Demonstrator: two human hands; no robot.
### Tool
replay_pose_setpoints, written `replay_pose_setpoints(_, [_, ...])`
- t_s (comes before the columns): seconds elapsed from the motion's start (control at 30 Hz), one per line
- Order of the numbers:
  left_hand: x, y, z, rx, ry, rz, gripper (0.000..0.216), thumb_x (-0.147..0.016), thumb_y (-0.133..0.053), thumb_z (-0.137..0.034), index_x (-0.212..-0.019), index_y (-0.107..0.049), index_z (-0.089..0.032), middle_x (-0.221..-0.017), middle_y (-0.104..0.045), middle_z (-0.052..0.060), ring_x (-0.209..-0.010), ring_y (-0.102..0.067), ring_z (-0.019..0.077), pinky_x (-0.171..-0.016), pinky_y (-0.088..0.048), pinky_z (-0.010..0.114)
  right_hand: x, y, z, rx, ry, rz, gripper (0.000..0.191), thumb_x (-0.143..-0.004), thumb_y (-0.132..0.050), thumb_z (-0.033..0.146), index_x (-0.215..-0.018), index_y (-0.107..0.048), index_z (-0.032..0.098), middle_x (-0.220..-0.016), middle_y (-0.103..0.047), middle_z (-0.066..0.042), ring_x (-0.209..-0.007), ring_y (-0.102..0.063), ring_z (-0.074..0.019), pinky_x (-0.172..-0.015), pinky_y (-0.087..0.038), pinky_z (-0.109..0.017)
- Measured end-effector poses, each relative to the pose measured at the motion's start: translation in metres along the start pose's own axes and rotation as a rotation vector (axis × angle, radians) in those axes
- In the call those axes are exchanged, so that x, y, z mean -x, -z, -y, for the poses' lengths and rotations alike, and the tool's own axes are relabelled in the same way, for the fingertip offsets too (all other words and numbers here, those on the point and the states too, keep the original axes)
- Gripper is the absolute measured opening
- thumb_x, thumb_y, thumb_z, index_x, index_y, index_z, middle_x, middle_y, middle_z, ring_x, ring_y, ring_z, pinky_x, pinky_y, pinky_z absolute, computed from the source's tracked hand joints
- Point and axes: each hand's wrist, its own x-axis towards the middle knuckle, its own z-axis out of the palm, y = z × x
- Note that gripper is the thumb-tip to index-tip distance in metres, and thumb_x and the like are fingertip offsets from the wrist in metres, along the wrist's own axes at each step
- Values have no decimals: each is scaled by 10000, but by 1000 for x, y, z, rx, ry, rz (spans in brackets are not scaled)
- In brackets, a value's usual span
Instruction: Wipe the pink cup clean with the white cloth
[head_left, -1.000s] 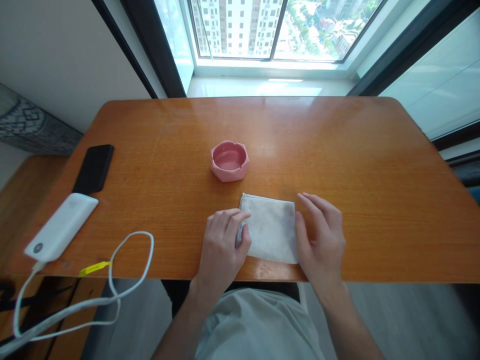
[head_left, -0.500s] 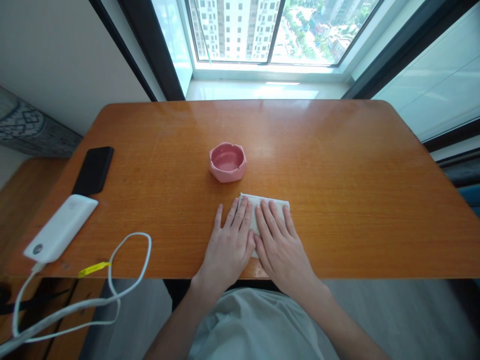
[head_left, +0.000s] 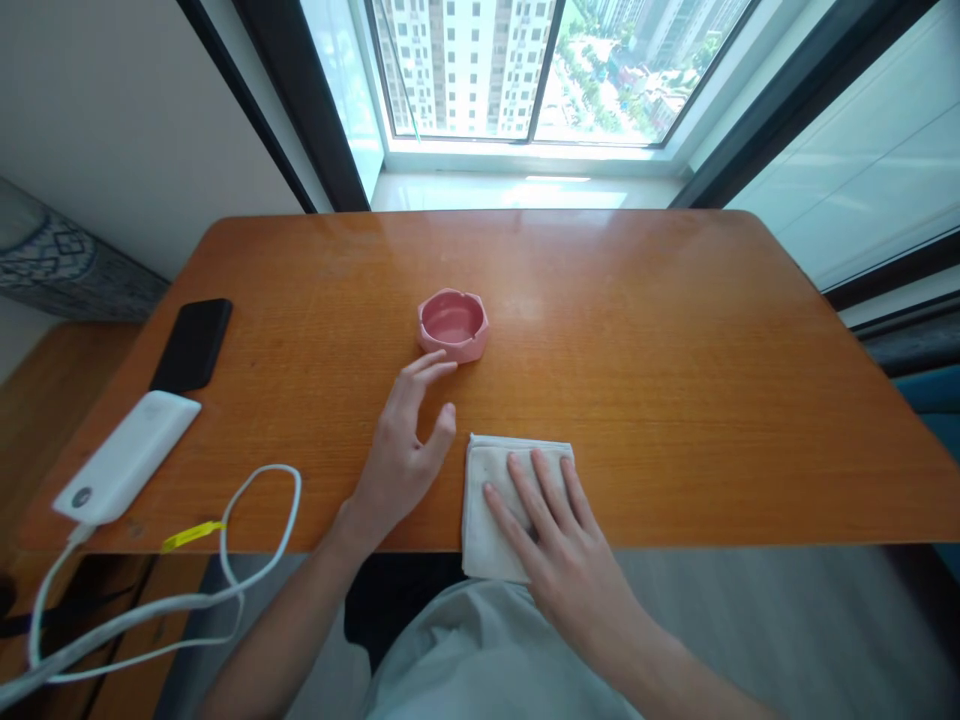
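Note:
A folded white cloth (head_left: 484, 500) lies at the near edge of the orange wooden table (head_left: 675, 380) and hangs a little over it. My right hand (head_left: 559, 535) rests flat on the cloth with its fingers spread. My left hand (head_left: 401, 450) is off the cloth, open, with its fingers stretched towards a pink ashtray (head_left: 453, 325) that stands just beyond the fingertips. The fingertips are close to the ashtray but apart from it.
A black phone (head_left: 191, 345) and a white power bank (head_left: 126, 457) lie at the table's left end. A white cable (head_left: 247, 520) with a yellow tag loops off the front edge. A window sill runs behind the table.
The cloth has slid nearer to me and over the table edge under my right hand. My left hand has left the cloth and moved up towards the pink ashtray.

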Motion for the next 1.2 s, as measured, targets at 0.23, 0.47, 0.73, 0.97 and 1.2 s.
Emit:
replay_pose_setpoints(0.23, [-52, 2, 48, -59, -37, -71, 488, -1030, -661, -327, -1498, -555, -244, -1696, -507, 150, -1643, -463, 328, -1358, -422, 564, -21, 38, -28, -627, 15, 14, 483, -1105, -548, 307, -1556, -690, 207, -1555, -750, -119, -1432, -725, -333, -1273, -569, -553])
replay_pose_setpoints(0.47, [-90, -21, 93, -36, -71, 53, 1160, -795, -1008, -481, -1699, -326, -232, -1750, -400, 217, -1659, -422, 414, -1383, -368, 606, -64, 59, -124, -1272, -910, -277, 481, -974, -768, 639, -1052, -854, 172, -909, -858, -118, -785, -826, -318, -696, -698, -420])
replay_pose_setpoints(0.73, [-135, -42, 115, 25, -117, 40, 1178, -816, -979, -603, -1726, -310, -271, -1734, -432, 203, -1630, -470, 395, -1381, -387, 579, -97, 19, -139, -372, -179, -391, 598, -1096, -548, 373, -1681, -580, 249, -1726, -596, -119, -1662, -496, -395, -1373, -402, -689])
replay_pose_setpoints(0.97, [-164, -67, 121, 96, -180, 113, 1268, -826, -922, -711, -1760, -216, -224, -1806, -315, 252, -1696, -376, 413, -1421, -300, 581, -110, -23, -100, -175, 163, 69, 839, -1123, -559, 612, -1785, -381, 129, -1850, -361, -200, -1753, -306, -431, -1409, -286, -749])
replay_pose_setpoints(1.2, [-168, -65, 123, 350, -66, 141, 883, -1075, -553, -767, -1739, -228, -286, -1858, -291, 193, -1767, -282, 356, -1441, -261, 578, -180, -1, -125, -195, -15, -231, 556, -1167, -460, 402, -1705, -553, 293, -1779, -539, -72, -1708, -425, -349, -1413, -342, -656])
